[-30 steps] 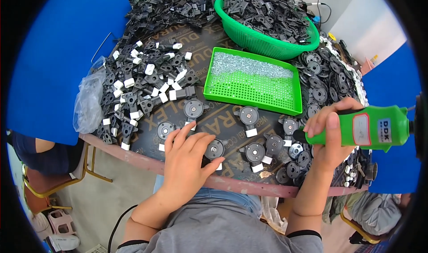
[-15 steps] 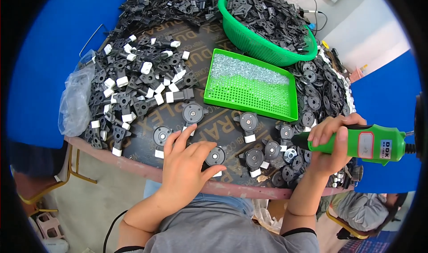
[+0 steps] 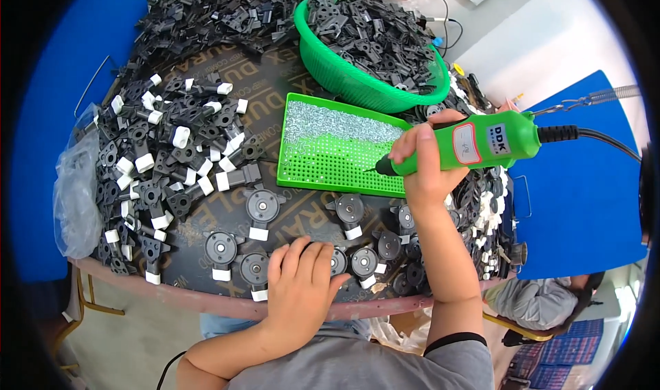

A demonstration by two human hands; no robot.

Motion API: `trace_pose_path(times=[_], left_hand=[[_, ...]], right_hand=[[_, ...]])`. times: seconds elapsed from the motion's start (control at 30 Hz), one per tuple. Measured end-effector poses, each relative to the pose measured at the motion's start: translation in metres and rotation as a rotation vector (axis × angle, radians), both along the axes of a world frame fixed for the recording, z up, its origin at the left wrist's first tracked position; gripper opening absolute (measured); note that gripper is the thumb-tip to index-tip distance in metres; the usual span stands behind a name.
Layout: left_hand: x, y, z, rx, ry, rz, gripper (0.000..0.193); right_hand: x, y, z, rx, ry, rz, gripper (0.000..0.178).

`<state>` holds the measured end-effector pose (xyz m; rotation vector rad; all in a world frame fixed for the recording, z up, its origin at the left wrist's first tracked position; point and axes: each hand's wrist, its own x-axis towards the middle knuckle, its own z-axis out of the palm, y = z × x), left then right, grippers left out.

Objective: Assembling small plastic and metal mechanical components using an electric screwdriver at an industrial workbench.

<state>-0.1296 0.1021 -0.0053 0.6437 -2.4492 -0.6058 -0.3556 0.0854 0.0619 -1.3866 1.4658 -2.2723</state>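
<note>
In my right hand (image 3: 430, 160) is a green electric screwdriver (image 3: 488, 142), hung from a spring with a black cord. Its bit points down and left, over the holed right part of a green screw tray (image 3: 283, 158). Piled screws (image 3: 337, 122) lie along the tray's far side. My left hand (image 3: 302, 280) rests near the table's front edge, fingers bent together, thumb out to the right. Between index finger and thumb sits a black round part (image 3: 338, 261), half covered by the hand. Several similar black assemblies (image 3: 262, 206) with round discs and white ends lie around it.
A green basket (image 3: 371, 87) heaped with black parts stands behind the tray. Black pieces with white ends (image 3: 180, 137) pile up at left, beside a clear plastic bag (image 3: 77, 191). More black pieces (image 3: 213, 12) cover the far left. Another person (image 3: 536, 301) sits at right.
My right hand has carried the screwdriver left and away from me, from the disc pile to above the tray. My left hand and the round part have shifted right. The whole view has shifted.
</note>
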Motion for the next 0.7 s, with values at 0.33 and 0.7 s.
trace_pose_path(times=[0.33,0.7], left_hand=[[-0.005,-0.006,-0.006,0.047,0.044,-0.056,0.053],[-0.003,-0.005,-0.006,0.095,0.123,-0.095,0.055]], right_hand=[[-0.013,-0.004,-0.011,0.045,0.063,0.002,0.021],[-0.012,0.001,-0.012,0.059,0.048,-0.003,0.022]])
